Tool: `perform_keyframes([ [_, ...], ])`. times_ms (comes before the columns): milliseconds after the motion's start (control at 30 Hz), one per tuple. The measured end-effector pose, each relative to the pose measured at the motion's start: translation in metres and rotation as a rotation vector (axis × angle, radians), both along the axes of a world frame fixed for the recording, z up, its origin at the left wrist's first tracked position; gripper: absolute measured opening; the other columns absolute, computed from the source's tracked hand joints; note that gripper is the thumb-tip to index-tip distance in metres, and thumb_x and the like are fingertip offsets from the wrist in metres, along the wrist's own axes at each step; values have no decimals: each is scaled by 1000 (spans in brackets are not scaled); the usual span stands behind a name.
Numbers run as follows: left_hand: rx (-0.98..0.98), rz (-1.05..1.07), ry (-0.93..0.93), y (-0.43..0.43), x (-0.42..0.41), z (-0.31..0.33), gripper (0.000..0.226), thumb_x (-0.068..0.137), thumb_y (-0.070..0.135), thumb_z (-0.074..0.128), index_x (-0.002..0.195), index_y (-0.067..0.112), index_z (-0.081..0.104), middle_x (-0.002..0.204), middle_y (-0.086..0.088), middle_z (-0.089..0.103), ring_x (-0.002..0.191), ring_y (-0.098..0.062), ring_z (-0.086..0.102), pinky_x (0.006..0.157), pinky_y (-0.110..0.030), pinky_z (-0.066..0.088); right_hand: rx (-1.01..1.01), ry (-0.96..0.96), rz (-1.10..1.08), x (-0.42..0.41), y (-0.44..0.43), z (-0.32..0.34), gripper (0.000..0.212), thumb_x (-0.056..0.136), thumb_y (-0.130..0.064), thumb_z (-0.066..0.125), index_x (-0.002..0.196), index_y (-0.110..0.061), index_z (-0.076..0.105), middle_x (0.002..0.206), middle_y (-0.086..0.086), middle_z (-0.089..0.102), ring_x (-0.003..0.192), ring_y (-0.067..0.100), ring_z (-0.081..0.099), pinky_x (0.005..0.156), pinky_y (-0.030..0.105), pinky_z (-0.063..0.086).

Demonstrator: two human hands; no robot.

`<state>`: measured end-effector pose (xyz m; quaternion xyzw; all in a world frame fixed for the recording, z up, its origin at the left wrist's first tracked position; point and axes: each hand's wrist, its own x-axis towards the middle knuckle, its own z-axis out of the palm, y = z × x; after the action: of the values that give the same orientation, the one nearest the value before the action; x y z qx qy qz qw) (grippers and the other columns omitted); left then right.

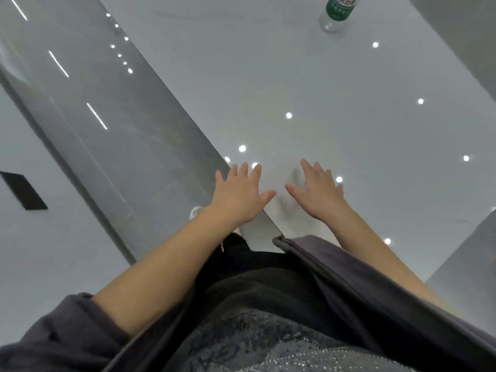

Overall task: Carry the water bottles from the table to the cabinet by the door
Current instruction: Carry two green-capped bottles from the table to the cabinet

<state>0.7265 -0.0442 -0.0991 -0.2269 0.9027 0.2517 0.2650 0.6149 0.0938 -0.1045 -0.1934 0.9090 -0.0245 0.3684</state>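
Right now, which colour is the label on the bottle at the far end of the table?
Green with white writing; the bottle itself is clear. It shows in the head view, the only one.

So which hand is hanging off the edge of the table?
The left hand: it crosses the edge of the table, with most of it above the grey floor. The right hand is wholly over the table.

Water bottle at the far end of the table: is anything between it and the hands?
Nothing visible. Only bare table with light reflections lies between the water bottle and the left hand and right hand, both spread flat by the near edge.
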Motion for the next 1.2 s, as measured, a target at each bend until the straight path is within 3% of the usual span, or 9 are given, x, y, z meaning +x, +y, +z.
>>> perform_keyframes([
  [333,-48,-257,95,-152,-128,-18,71,95,61,30,150,19,19,151,-6,32,142,-29,23,113,-53,20,-102,28,-389,-76,-104,-8,76,96,-47,47,156,-27,5,165,5,2,151,27,-2,119,55,7],
  [467,-36,-404,62,-214,-187,-20,71,95,61,31,150,17,21,149,-7,34,140,-29,26,113,-52,21,-236,23,-607,-119,-158,-10,80,94,-43,54,156,-22,8,163,4,11,150,25,10,118,54,18],
  [633,4,-497,103,-273,-273,-25,68,95,54,38,147,13,25,145,-10,38,137,-31,30,112,-47,24,-465,74,-939,-181,-212,-8,84,92,-33,63,156,-21,10,163,-1,16,149,18,18,117,36,22],
  [933,435,-195,263,-322,-408,-38,97,85,35,70,154,13,4,161,-4,15,146,-20,20,114,-34,22,-738,223,-1356,-285,-233,-19,100,83,-26,76,155,-29,7,161,0,22,145,17,28,113,35,32],
  [1067,516,-106,334,-327,-458,-48,108,79,29,77,154,13,1,161,-3,13,147,-18,17,115,-30,21,-882,293,-1353,-319,-241,-29,91,75,-15,81,147,-23,27,142,-4,46,129,11,47,101,29,41],
  [1133,553,-95,377,-324,-480,-55,111,75,27,81,154,16,3,159,-2,20,145,-18,23,114,-31,24,-932,349,-1351,-332,-241,-38,82,68,-15,83,137,-17,39,128,-1,58,114,12,59,95,29,49],
  [1200,594,-114,416,-319,-497,-59,106,71,25,83,151,19,14,148,4,40,129,-14,44,103,-27,37,-949,386,-1363,-341,-239,-48,76,64,-18,83,130,-15,46,121,2,64,108,15,64,93,32,53],
])
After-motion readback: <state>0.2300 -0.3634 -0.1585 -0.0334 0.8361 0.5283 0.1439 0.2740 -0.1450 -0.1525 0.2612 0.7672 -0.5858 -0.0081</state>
